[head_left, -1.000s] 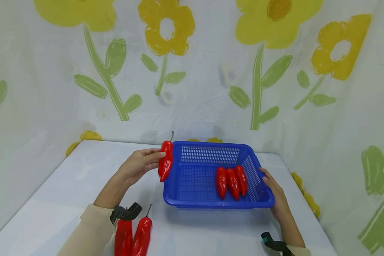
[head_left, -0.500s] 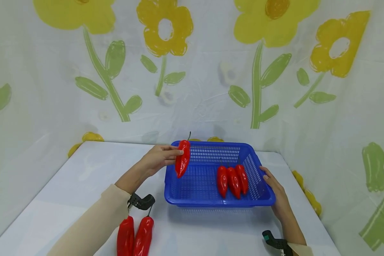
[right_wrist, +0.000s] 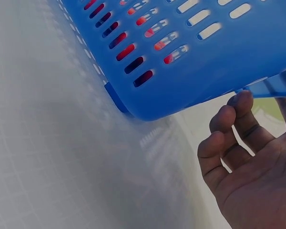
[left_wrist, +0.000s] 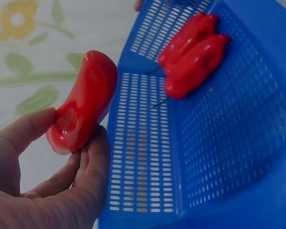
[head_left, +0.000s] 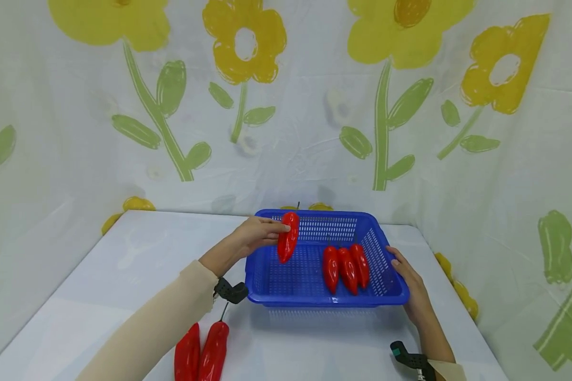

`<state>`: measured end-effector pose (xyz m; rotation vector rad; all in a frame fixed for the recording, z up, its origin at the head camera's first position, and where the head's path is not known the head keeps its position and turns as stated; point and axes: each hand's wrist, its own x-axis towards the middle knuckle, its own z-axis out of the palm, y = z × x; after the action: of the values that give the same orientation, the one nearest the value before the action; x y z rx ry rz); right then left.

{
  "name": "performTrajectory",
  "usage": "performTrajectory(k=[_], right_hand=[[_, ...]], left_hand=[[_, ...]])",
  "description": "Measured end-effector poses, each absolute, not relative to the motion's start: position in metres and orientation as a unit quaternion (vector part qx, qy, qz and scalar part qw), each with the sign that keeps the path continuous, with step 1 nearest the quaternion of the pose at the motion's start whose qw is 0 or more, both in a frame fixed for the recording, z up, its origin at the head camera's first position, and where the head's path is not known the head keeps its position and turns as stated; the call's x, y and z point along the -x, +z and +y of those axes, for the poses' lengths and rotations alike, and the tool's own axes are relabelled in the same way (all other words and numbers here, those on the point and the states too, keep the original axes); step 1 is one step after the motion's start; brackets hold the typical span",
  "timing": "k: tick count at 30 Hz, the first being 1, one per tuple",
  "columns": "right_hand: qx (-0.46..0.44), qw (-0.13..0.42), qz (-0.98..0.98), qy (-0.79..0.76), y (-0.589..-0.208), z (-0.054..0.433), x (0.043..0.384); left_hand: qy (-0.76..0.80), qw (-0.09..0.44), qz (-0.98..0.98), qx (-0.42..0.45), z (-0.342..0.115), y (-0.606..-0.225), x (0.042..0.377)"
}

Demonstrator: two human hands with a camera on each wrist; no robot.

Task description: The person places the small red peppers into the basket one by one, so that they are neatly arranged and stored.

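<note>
My left hand (head_left: 259, 235) pinches a shiny red pepper (head_left: 288, 238) near its stem end, between thumb and fingers, over the left part of a blue plastic basket (head_left: 295, 300). In the left wrist view the thumb presses one side of this pepper (left_wrist: 90, 90) and the fingers (left_wrist: 93, 157) the other. Three more red peppers (head_left: 347, 270) lie side by side in the basket's right half. My right hand (head_left: 412, 288) holds the basket's right rim; in the right wrist view its curled fingers (right_wrist: 229, 119) reach up to the rim from below.
Two red peppers (head_left: 213, 349) lie on the white table (head_left: 305, 354) in front of the basket to the left, partly behind the left sleeve (head_left: 167, 317). A white curtain (head_left: 305, 159) with printed flowers hangs behind the table and along its sides.
My left hand has carried its pepper rightward from beside the basket's left rim to over its inside. The right hand has stayed on the right rim, and the basket has barely moved.
</note>
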<state>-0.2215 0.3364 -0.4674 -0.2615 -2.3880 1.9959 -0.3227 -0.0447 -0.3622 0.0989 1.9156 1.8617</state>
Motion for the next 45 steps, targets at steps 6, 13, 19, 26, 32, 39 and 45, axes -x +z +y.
performTrajectory(k=[6,13,19,26,32,39,45], right_hand=[[0.080,0.011,-0.765,0.639,-0.468,0.337,0.221],[0.080,0.012,-0.763,0.642,-0.468,0.337,0.222],[0.082,0.013,-0.764,0.640,-0.467,0.337,0.221],[0.083,0.013,-0.765,0.639,-0.466,0.338,0.222],[0.086,0.010,-0.769,0.634,-0.467,0.338,0.221],[0.084,0.010,-0.768,0.635,-0.464,0.338,0.222],[0.091,0.010,-0.764,0.638,-0.465,0.336,0.223]], left_hand=[[0.663,0.247,0.707,-0.027,-0.029,-0.365,0.328],[0.659,0.264,0.704,-0.012,-0.009,-0.371,0.333],[0.650,0.266,0.712,0.005,0.004,-0.373,0.336],[0.636,0.265,0.724,0.010,0.017,-0.379,0.338],[0.632,0.269,0.726,0.024,0.024,-0.389,0.337],[0.633,0.281,0.721,0.036,0.032,-0.398,0.339],[0.625,0.277,0.728,0.051,0.033,-0.403,0.340]])
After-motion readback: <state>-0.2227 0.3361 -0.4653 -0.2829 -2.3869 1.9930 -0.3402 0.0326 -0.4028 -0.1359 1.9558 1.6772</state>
